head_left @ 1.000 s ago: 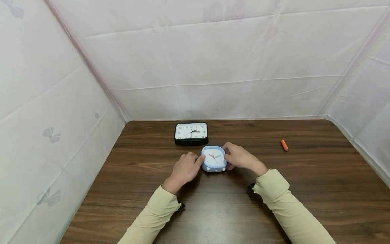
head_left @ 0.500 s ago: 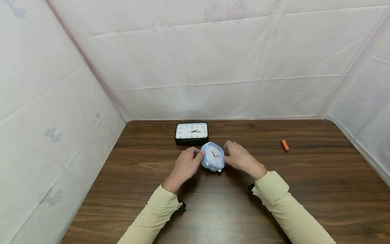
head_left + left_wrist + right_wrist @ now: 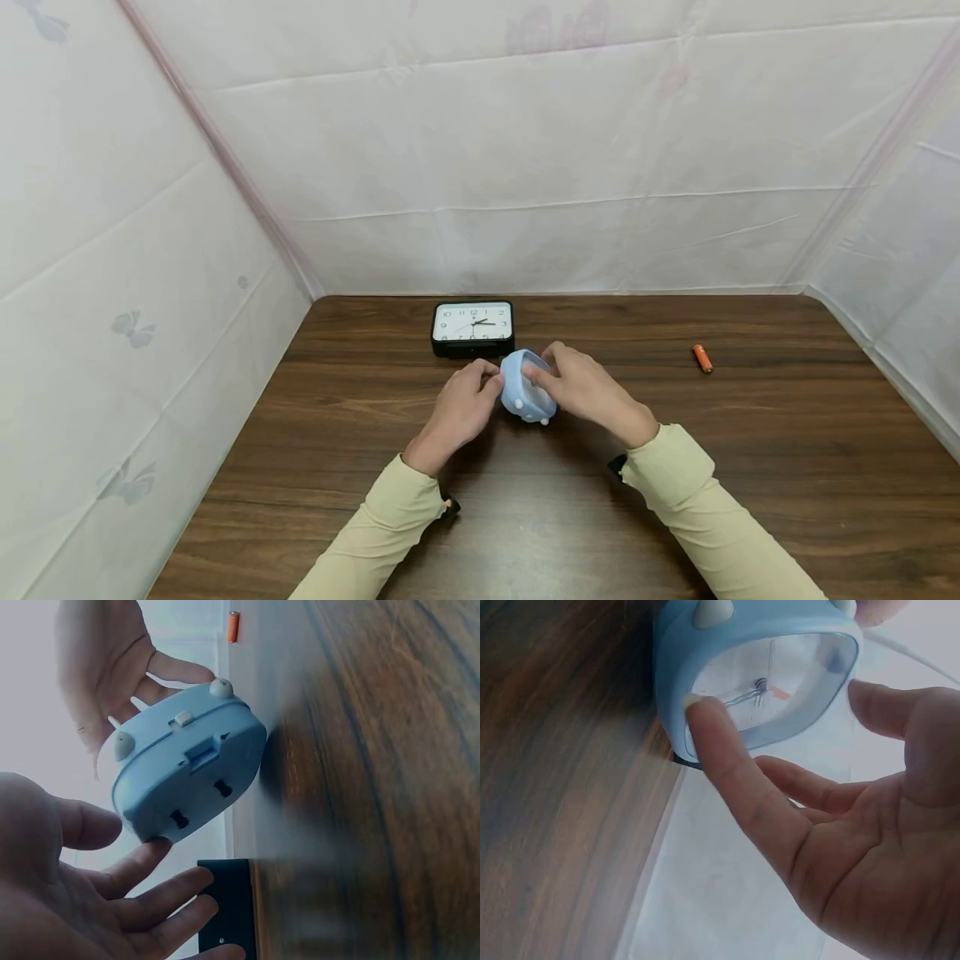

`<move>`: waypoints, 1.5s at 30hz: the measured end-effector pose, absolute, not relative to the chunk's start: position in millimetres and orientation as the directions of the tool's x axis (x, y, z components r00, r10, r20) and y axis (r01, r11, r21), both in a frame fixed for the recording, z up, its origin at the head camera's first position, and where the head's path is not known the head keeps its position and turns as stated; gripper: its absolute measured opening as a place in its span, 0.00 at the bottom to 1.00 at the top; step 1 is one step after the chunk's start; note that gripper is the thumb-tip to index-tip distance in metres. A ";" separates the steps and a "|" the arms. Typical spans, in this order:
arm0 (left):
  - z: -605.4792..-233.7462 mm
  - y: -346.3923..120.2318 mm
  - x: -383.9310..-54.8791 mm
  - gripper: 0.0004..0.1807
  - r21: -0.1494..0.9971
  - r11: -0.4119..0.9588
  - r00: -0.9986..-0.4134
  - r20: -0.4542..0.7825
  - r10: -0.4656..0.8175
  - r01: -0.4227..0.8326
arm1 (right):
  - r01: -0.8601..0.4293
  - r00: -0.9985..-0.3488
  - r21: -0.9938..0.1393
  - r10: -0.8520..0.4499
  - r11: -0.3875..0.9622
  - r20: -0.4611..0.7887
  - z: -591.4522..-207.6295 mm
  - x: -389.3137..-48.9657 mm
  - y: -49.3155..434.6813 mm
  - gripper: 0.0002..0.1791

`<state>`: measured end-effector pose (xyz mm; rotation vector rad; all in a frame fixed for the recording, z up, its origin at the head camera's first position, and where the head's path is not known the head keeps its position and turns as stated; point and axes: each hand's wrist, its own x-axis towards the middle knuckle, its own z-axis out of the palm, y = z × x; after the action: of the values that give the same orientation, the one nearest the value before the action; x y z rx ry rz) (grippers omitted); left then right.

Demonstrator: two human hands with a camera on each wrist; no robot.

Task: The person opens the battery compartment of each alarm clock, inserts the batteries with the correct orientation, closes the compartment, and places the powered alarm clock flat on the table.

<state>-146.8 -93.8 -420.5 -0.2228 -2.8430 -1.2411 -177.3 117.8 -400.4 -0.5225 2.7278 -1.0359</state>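
A light blue alarm clock (image 3: 513, 389) with small white knobs is tilted just above or on the dark wooden table, its face turned to the right. My left hand (image 3: 463, 406) pinches its left edge between thumb and index finger, the other fingers spread. In the left wrist view the back of the clock (image 3: 199, 769) shows, with a small recess and two dark marks. My right hand (image 3: 592, 387) is at the face side; in the right wrist view one straight finger (image 3: 731, 769) lies over the rim of the face. Its other fingers are apart.
A black rectangular clock (image 3: 472, 325) with a white dial lies just behind the blue one. An orange battery (image 3: 702, 358) lies on the table (image 3: 360, 417) to the right. White patterned sheets (image 3: 480, 150) wall the back and sides.
The blue clock has gone from lying face up to tilted, its face turning right. My right hand lost its side grip and now reaches a finger over the face.
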 end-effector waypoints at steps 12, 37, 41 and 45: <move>-421.8 -92.7 -145.5 0.21 0.732 0.658 -0.981 0.079 0.174 0.176 | -0.216 -0.924 -0.698 -0.374 0.683 -0.079 -398.3 -174.7 115.0 0.38; -429.5 -89.3 -145.7 0.20 0.659 0.718 -0.968 0.059 0.245 0.222 | -0.124 -0.904 -0.858 -0.412 0.498 -0.109 -402.2 -174.2 113.8 0.35; -429.7 -89.0 -144.7 0.21 0.660 0.722 -0.970 0.043 0.239 0.207 | -0.096 -0.916 -0.854 -0.380 0.511 -0.124 -402.3 -174.7 113.6 0.36; -431.3 -89.2 -144.3 0.23 0.640 0.744 -0.973 0.025 0.230 0.192 | -0.080 -0.919 -0.856 -0.370 0.511 -0.134 -401.0 -174.7 113.2 0.34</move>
<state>-144.3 -89.2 -431.3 -0.3616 -2.9850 -1.0856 -174.7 113.2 -401.0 -0.3772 2.4560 -1.3689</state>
